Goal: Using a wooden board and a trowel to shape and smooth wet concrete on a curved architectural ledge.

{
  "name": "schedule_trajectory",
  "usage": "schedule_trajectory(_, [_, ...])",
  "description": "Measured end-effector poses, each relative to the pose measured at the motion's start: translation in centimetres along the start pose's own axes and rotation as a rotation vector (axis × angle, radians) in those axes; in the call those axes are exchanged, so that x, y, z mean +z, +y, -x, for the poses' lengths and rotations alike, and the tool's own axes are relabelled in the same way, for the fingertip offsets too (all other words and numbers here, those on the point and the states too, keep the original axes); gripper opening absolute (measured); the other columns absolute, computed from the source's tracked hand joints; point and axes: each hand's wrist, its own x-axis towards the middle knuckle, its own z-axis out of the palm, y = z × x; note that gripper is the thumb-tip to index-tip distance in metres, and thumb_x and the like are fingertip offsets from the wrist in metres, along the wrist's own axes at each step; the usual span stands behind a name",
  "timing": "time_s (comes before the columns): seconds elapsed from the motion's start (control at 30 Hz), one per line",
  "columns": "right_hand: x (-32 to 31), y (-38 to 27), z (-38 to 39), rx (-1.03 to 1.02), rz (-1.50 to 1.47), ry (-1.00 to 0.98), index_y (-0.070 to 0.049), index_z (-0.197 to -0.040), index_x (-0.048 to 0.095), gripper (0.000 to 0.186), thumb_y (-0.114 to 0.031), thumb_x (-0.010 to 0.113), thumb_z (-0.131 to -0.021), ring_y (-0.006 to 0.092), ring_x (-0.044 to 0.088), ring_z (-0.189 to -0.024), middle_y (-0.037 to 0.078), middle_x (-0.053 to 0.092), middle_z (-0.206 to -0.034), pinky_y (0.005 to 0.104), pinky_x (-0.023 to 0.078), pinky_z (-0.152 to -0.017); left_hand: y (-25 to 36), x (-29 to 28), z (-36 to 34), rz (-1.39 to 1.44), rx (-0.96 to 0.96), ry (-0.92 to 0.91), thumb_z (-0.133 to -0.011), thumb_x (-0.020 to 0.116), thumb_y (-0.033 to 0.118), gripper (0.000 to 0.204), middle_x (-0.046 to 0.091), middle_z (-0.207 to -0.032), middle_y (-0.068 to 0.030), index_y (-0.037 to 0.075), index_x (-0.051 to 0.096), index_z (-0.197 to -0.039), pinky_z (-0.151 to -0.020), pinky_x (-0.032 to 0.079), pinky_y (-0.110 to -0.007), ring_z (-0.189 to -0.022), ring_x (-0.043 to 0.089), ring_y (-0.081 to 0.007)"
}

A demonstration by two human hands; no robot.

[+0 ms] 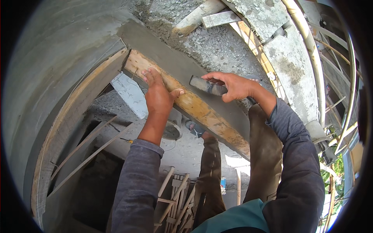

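My left hand lies flat on a long wooden board that runs slantwise along the edge of a band of smooth wet cement; its fingers spread over the board's upper end. My right hand grips the handle of a grey, cement-caked trowel, whose blade rests on the wet cement just above the board. Both forearms are in dark grey sleeves.
A curved cement wall fills the left. Rough gravelly concrete lies above the smooth band. Below are my legs, a foot in a sandal, a round grey object and a pile of wooden sticks. Poles and railings stand at the right.
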Motion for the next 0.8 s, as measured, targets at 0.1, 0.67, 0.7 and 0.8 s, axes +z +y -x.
schedule_trajectory(0.1, [-0.9,0.5,-3.5,0.042,-0.126,0.228,-0.006,-0.139,0.047,0.076,-0.015,0.065,-0.066,0.0194,0.059,-0.105,0.012,0.062,-0.118,0.0321,0.046,-0.094,0.1,0.0,0.1,0.001,0.008,0.007,-0.06,0.089,0.041,0.125,0.019,-0.149,-0.0389,-0.009,0.014,-0.148,-0.103,0.045,-0.04,-0.142,0.026,-0.0444])
schedule_trajectory(0.67, [3.9,2.4,5.0,-0.053,0.26,-0.017,-0.013,-0.139,0.044,0.086,-0.004,0.07,-0.058,0.0328,0.05,-0.125,0.013,0.051,-0.132,0.0397,0.041,-0.105,0.2,-0.1,0.1,-0.065,0.005,0.005,-0.06,0.089,0.042,0.126,0.018,-0.152,-0.0367,-0.008,0.014,-0.149,-0.103,0.045,-0.043,-0.143,0.023,-0.0442])
schedule_trajectory(0.7, [4.4,2.8,7.1,-0.067,0.228,-0.039,-0.013,-0.139,0.043,0.086,-0.004,0.071,-0.058,0.0328,0.05,-0.125,0.013,0.051,-0.133,0.0396,0.041,-0.106,0.2,-0.1,0.1,-0.061,0.016,0.015,-0.06,0.088,0.044,0.126,0.018,-0.152,-0.0363,-0.008,0.015,-0.148,-0.103,0.046,-0.044,-0.143,0.023,-0.0441])
schedule_trajectory(0.8, [4.4,3.0,10.1,0.075,0.168,-0.075,-0.013,-0.14,0.041,0.087,-0.005,0.072,-0.059,0.033,0.05,-0.125,0.013,0.05,-0.133,0.0397,0.042,-0.105,0.2,0.0,0.0,-0.084,0.02,0.014,-0.06,0.089,0.044,0.126,0.018,-0.152,-0.0357,-0.007,0.015,-0.148,-0.102,0.046,-0.043,-0.143,0.024,-0.0443])
